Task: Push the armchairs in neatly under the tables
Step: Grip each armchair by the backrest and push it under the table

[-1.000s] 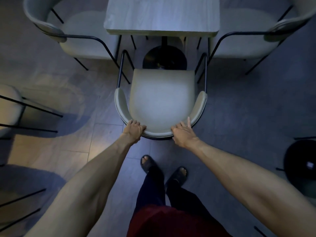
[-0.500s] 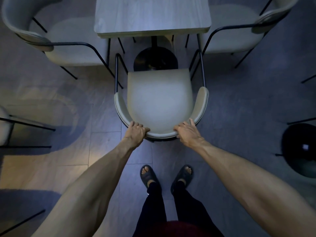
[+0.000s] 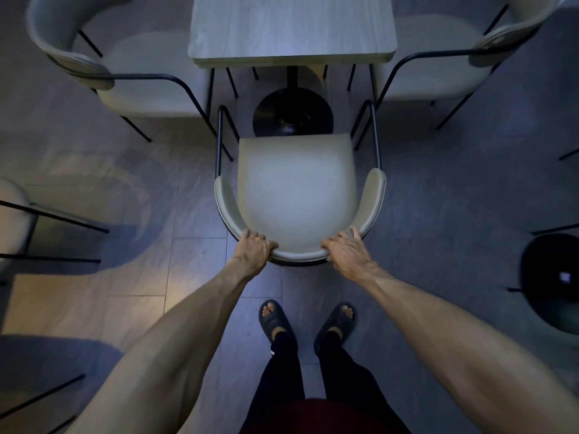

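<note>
Behind the armchair [image 3: 297, 195], left hand [image 3: 252, 250] and right hand [image 3: 346, 253] clamped on its backrest, seat still short of the table [image 3: 293, 29]; uneven shove probably snags neighbouring chair legs [image 3: 365, 126], dim view.

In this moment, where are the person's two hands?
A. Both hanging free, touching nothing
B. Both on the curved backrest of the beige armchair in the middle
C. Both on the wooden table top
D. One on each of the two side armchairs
B: the left hand and the right hand both grip the curved backrest of the beige padded armchair facing the pale wooden table.
</note>
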